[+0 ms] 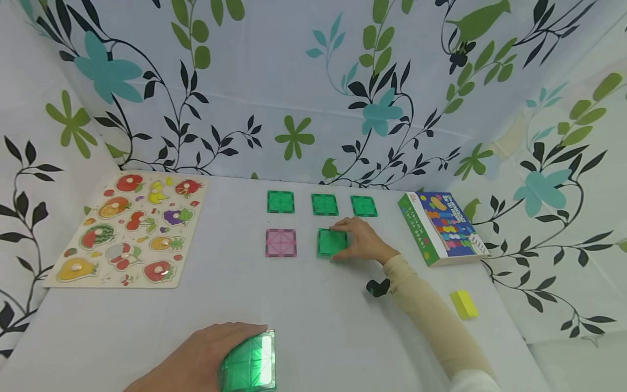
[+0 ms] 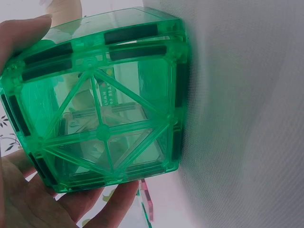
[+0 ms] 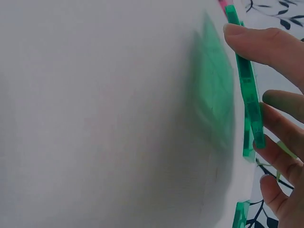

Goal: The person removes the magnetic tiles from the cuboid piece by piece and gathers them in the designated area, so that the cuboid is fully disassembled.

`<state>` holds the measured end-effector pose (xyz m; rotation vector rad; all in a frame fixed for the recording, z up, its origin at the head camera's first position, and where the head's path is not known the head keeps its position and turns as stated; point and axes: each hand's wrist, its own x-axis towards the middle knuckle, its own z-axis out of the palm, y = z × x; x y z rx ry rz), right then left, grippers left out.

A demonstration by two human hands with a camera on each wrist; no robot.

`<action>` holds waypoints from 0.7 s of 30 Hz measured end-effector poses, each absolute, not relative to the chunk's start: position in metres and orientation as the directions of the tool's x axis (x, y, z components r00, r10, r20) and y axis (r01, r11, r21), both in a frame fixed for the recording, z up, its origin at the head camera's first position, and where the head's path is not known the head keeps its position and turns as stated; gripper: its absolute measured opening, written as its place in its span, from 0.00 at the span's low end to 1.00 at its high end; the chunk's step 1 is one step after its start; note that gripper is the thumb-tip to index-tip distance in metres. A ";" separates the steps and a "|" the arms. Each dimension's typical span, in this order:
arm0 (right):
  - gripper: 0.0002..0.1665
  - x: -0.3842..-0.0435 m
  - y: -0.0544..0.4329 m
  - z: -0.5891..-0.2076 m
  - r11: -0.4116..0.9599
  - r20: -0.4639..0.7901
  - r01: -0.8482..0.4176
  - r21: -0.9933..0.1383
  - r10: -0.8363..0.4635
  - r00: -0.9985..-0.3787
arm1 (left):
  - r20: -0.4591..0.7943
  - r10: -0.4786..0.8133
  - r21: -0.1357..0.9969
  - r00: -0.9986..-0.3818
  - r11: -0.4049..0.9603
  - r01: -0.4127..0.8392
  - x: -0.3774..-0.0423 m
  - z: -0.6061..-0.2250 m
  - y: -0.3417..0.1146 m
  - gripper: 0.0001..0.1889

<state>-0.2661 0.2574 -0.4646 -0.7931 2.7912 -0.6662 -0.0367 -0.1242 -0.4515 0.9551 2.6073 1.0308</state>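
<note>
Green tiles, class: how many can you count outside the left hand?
4: in the far row, the left tile, middle tile and right tile; nearer, the fourth tile, pinched by the right hand. Any stacked beneath would be hidden.

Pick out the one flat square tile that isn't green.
The pink translucent plastic square tile, lying in front of the back row's leftmost green translucent plastic square tile; the others are all green.

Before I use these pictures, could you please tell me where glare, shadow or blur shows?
Head view: bright glare on the green block; right wrist view: green-tinted shadow on the table from the held tile; left wrist view: the table's texture softens toward the right edge.
</note>
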 end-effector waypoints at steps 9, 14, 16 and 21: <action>0.45 -0.275 0.263 -0.471 0.733 -0.045 -0.505 -0.455 -0.585 -0.810 | 0.060 0.629 0.696 -0.775 0.530 0.485 -0.037 -0.452 -0.122 0.50; 0.45 -0.275 0.263 -0.474 0.744 -0.053 -0.505 -0.438 -0.582 -0.812 | 0.062 0.634 0.691 -0.771 0.530 0.492 -0.037 -0.451 -0.123 0.50; 0.45 -0.275 0.262 -0.474 0.755 -0.065 -0.494 -0.432 -0.572 -0.818 | 0.060 0.633 0.688 -0.772 0.534 0.491 -0.037 -0.451 -0.123 0.50; 0.45 -0.273 0.260 -0.475 0.762 -0.082 -0.482 -0.432 -0.565 -0.821 | 0.064 0.631 0.678 -0.773 0.541 0.498 -0.037 -0.451 -0.123 0.50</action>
